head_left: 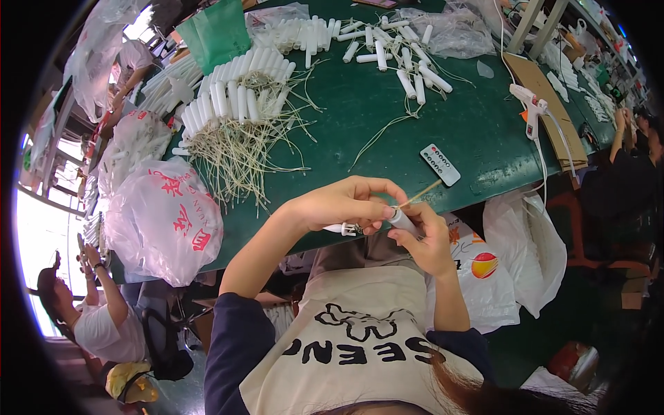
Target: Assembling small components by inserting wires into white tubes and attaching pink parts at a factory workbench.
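Observation:
My right hand [430, 238] is closed around a short white plastic tube [404, 223], thumb on its near side, in front of my body at the table's edge. My left hand [349, 204] reaches across to the tube's upper end, fingers bent and pinched there. Under its fingers sticks out a white piece with a metal end [344, 229], which the left hand seems to hold. A thin wooden-looking stick [423, 193] slants up to the right from the tube's end; which hand grips it, I cannot tell. Just beyond lies a white remote control [440, 165].
On the green table [332, 138] lie rows of white tubes with trailing wires [235, 97] and a loose pile of tubes [401, 55]. A white glue gun [531, 111] rests at right by cardboard [543, 104]. A full plastic bag [166, 221] stands left. Other people sit at both sides.

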### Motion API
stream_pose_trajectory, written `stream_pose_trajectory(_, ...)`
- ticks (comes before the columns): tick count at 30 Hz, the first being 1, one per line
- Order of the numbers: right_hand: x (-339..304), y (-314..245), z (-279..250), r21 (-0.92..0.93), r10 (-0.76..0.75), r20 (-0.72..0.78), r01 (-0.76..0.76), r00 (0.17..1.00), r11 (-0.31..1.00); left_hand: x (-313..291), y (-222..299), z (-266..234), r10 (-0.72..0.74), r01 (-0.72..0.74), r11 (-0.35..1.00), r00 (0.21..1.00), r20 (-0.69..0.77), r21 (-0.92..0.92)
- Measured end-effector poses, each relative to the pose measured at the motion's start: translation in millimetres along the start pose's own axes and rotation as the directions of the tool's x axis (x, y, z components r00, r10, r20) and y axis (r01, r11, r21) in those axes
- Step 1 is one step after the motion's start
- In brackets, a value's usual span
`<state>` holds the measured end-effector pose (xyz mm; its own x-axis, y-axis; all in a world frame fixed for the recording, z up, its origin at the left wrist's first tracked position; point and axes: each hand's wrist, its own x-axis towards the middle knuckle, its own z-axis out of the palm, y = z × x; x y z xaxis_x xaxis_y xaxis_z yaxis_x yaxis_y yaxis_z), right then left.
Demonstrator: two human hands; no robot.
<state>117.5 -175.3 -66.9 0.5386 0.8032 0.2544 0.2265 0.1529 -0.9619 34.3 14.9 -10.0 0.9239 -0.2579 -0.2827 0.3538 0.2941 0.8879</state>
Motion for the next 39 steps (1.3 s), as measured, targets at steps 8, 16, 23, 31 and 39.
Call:
stream_pose_trajectory(8, -0.1, 1.5, -3.2, -0.114, -0.112, 0.055, 0.118, 0.992, 0.986, 0.8, 2.5, -4.6, -0.076, 0.072, 0.997, 0.987, 0.143, 0.038)
stream_pose_trajectory(16, -1.3, 7.3, -9.3, 0.030, -0.132, 0.107, 0.129, 0.986, 0.991, 0.1, -3.4, 3.3, 0.006, -0.015, 0.999, 0.981, 0.196, 0.047)
stream_pose_trajectory(23, -2.3, 5.0, -11.3, 0.044, -0.140, 0.092, 0.137, 0.986, 0.990, 0.6, -1.3, 10.6, 0.016, -0.030, 0.997, 0.981, 0.194, 0.070)
stream_pose_trajectory(31, -2.2, 1.0, -15.4, 0.005, -0.204, 0.151, 0.205, 0.967, 0.979, -1.7, -3.4, 14.9, 0.066, -0.084, 0.994, 0.971, 0.229, 0.066)
stream_pose_trajectory(39, -2.4, -0.9, -16.7, 0.006, -0.206, 0.156, 0.208, 0.966, 0.978, -3.3, -5.8, 19.2, 0.080, -0.093, 0.994, 0.976, 0.204, 0.057)
